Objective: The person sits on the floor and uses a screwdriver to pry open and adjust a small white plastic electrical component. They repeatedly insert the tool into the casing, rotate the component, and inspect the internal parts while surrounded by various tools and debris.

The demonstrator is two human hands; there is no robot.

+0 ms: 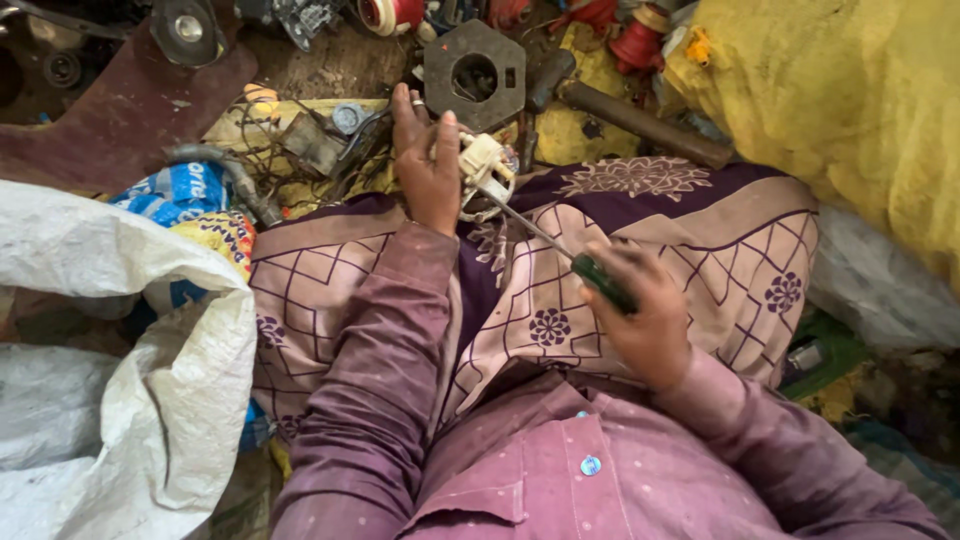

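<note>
My left hand [425,160] grips a small cream-coloured plastic electrical part [485,160] with wires, held above my lap. In my right hand [640,315] is a screwdriver [555,243] with a dark green handle. Its metal shaft runs up and to the left, and the tip rests on the cream part. Both hands are over a purple and beige patterned cloth [700,240] spread across my legs. I wear a mauve long-sleeved shirt.
A white woven sack [150,400] lies at the left. A yellow sack [850,100] fills the upper right. Ahead lie scrap parts: a dark hexagonal metal plate [475,70], a rusty rod [640,120], tangled wires [300,150], red spools [635,40] and a blue wrapper [175,190].
</note>
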